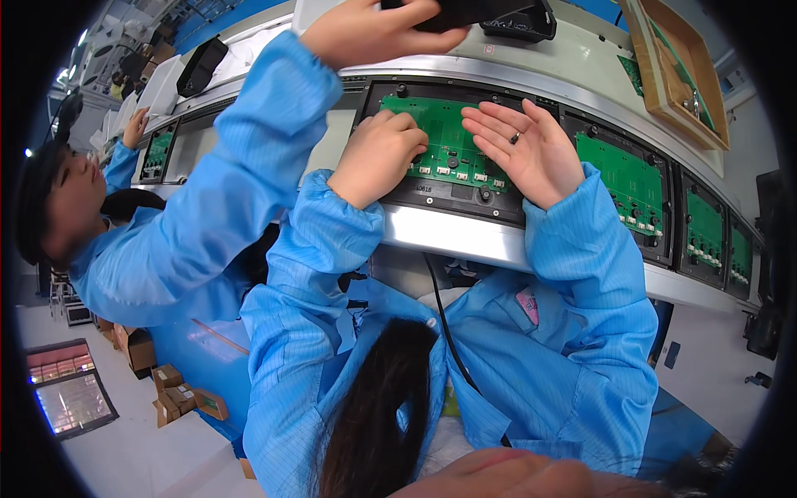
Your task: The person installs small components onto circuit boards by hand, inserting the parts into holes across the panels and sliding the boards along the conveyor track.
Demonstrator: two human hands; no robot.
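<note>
A green circuit board (452, 124) lies in a black frame (415, 195) in front of me, with a row of white connectors along its near edge. My left hand (382, 153) rests over the board's left part, fingers curled down and closed; whatever is under the fingertips is hidden. Over the board's right side, my right hand (531, 153) is turned palm up with its fingers stretched out. A small dark thing (515, 139) sits near the base of its fingers; whether it is a loose part or a ring, I cannot tell.
More framed boards (623, 183) line the conveyor to the right. A co-worker's arm (241, 158) reaches across from the left, the hand holding a black tray (465, 12). Another black bin (521, 23) stands beyond my board. At the far right is a cardboard box (677, 79).
</note>
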